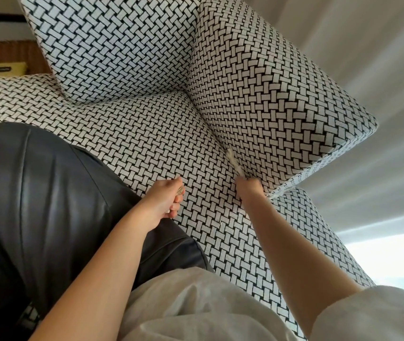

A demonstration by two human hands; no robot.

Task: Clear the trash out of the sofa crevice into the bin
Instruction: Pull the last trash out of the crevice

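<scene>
Now the right hand (pixel 248 184) pinches a scrap (pixel 233 157) in the crevice (pixel 217 141); left hand (pixel 165 201) closed on scraps (pixel 179 189); bin unseen.

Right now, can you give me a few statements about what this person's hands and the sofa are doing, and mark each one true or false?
1. The right hand reaches into the crevice between seat and armrest. True.
2. A pale strip of trash sticks out of the crevice just above the right hand. True.
3. The left hand lies flat and open. False: its fingers are curled shut around pale scraps.
4. The sofa fabric is plain red. False: it is a black-and-white woven pattern.
5. A bin stands beside the right hand. False: no bin is in view.
</scene>
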